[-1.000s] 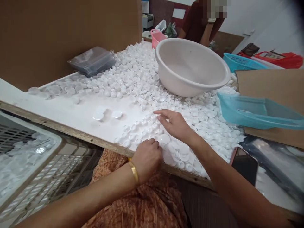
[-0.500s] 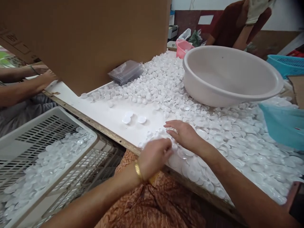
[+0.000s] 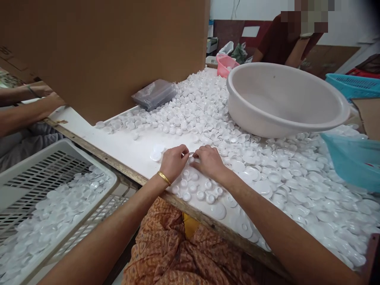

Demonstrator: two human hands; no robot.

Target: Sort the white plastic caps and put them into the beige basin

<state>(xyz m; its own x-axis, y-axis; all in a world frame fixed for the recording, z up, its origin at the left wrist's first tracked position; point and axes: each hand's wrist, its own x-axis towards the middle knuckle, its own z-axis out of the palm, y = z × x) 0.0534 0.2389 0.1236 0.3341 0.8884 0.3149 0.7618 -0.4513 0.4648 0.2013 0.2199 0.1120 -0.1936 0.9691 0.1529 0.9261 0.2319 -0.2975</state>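
My left hand (image 3: pixel 174 161), with a gold bangle at the wrist, is pinched closed over the table's near edge. Facing it, my right hand (image 3: pixel 210 160) has its thumb and fingers drawn together. A small white round plastic piece (image 3: pixel 191 154) shows between the fingertips of both hands, partly hidden. Just below them lie several small white ring-like plastic caps (image 3: pixel 200 195) on the white tabletop (image 3: pixel 124 148). Larger white discs (image 3: pixel 218 211) rest nearby, and one shiny white disc (image 3: pixel 154 154) sits left of my left hand.
A large pale basin (image 3: pixel 285 99) stands on a wide spread of white pieces (image 3: pixel 202 103). A cardboard box (image 3: pixel 133 47) and a clear-wrapped pack (image 3: pixel 154 94) are behind. At left is a slotted crate (image 3: pixel 63 152) with white pieces. Other people (image 3: pixel 285 39) are beyond.
My left hand has moved up and left from the table edge, and my right hand slightly left. Their fingertips now meet at a small white piece. The view has shifted slightly.
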